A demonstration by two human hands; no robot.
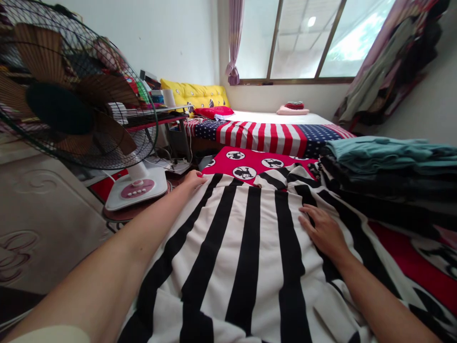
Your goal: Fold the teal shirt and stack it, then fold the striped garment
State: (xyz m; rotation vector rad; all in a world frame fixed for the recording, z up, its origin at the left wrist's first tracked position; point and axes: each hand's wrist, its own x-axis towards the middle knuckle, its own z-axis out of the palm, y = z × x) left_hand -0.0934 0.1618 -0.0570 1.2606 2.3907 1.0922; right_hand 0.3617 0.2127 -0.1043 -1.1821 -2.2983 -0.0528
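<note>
A black-and-white striped garment (243, 238) lies spread out in front of me, with wrinkles in its lower part and a bunched fold at its far right. At its far left corner, my left hand (193, 181) has its fingers closed on the edge of the cloth; the fingertips are partly hidden. My right hand (324, 232) rests palm down on the right side of the garment, fingers a little apart and holding nothing. Beneath the garment is a red cover (228, 164) with round black-and-white figure prints.
To the right stands a stack of folded clothes (392, 166), teal on top and dark below. A fan (139, 186) is close on my left, beside a cluttered desk (167, 119). Farther off is a bed with a stars-and-stripes cover (257, 136), below a window (303, 43).
</note>
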